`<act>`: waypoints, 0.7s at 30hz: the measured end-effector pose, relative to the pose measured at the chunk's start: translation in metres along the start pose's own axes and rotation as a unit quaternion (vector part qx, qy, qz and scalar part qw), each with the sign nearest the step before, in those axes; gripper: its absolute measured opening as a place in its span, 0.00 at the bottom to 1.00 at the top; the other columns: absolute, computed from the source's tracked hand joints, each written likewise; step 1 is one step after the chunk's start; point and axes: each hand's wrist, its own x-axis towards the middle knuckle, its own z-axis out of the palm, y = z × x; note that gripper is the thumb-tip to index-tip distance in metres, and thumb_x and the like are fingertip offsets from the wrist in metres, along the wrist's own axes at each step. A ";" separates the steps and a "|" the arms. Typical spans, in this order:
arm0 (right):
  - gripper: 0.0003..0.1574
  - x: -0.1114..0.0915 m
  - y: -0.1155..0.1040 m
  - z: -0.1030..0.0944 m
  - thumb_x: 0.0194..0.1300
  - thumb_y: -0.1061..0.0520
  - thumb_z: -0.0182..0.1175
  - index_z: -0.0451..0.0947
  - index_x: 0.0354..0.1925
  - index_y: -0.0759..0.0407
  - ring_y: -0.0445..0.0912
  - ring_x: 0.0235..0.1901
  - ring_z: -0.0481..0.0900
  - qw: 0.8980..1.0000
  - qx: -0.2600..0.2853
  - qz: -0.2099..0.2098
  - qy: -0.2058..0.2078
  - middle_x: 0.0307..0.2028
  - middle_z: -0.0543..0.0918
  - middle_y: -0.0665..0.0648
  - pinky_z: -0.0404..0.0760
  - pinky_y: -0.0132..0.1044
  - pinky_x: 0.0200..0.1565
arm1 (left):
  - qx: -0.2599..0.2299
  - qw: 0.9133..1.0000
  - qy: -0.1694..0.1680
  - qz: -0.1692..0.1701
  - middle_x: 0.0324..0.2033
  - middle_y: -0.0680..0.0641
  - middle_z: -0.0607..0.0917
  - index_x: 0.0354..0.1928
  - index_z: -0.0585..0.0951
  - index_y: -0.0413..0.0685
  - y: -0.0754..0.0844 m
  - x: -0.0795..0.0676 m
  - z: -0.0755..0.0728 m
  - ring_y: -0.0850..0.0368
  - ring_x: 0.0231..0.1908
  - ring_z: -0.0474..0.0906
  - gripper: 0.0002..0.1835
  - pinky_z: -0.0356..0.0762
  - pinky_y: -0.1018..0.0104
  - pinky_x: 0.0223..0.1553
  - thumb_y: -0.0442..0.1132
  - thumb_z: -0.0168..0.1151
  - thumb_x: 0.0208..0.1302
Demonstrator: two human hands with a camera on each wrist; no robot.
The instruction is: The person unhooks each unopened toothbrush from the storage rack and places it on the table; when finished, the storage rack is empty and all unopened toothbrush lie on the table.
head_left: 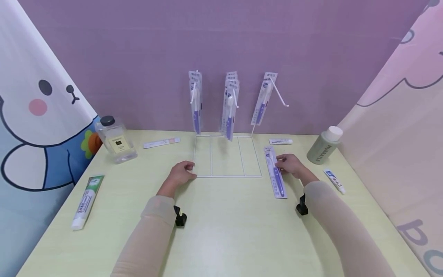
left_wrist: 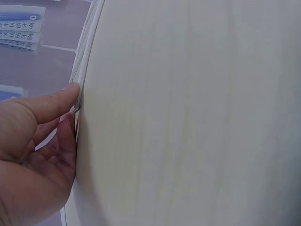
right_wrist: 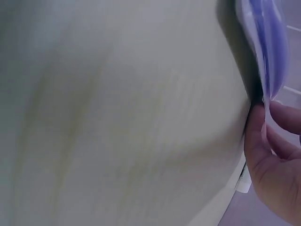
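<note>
A white wire display rack (head_left: 226, 176) stands at the back of the table with packaged toothbrushes on its hooks. My left hand (head_left: 180, 174) pinches the front left corner of its base; in the left wrist view, thumb (left_wrist: 59, 101) and curled fingers meet at the wire. To the right of the base, my right hand (head_left: 292, 165) grips the right edge of a purple toothbrush in a clear blister pack (head_left: 275, 173). The right wrist view shows this pack (right_wrist: 268, 42) edge-on between thumb and fingers. Hanging packs fill the left (head_left: 195, 104), middle (head_left: 230, 111) and right (head_left: 263, 100) hooks.
A clear bottle with a black cap (head_left: 117, 144) and a green-white toothpaste tube (head_left: 87, 202) are at left. A slim box (head_left: 161, 142) lies behind. On the right are a grey-green bottle (head_left: 322, 148) and two small tubes (head_left: 280, 141), (head_left: 334, 181).
</note>
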 end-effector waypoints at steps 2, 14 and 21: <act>0.28 -0.001 -0.001 0.000 0.62 0.67 0.52 0.59 0.59 0.74 0.46 0.30 0.77 1.000 -0.024 0.000 0.002 0.44 0.73 0.68 0.79 0.36 0.34 | 0.000 1.000 0.001 -0.002 0.46 0.44 0.73 0.56 0.71 0.41 0.001 0.000 -0.001 0.49 0.47 0.68 0.25 0.65 0.56 0.51 0.33 0.64 0.53; 0.29 0.009 -0.032 -0.020 0.61 0.70 0.50 0.58 0.60 0.75 0.58 0.42 0.74 0.999 -0.038 -0.032 -0.004 0.46 0.70 0.72 0.77 0.42 0.42 | 0.006 1.000 0.003 0.005 0.45 0.44 0.73 0.55 0.71 0.40 -0.001 -0.002 0.000 0.49 0.46 0.68 0.26 0.65 0.56 0.51 0.33 0.64 0.53; 0.26 0.024 -0.088 -0.029 0.62 0.69 0.49 0.61 0.59 0.70 0.57 0.46 0.70 0.988 0.017 -0.131 0.085 0.47 0.71 0.67 0.74 0.43 0.46 | 0.014 1.000 0.010 0.012 0.44 0.45 0.74 0.54 0.72 0.39 0.000 0.000 -0.001 0.49 0.45 0.69 0.25 0.66 0.56 0.50 0.32 0.65 0.52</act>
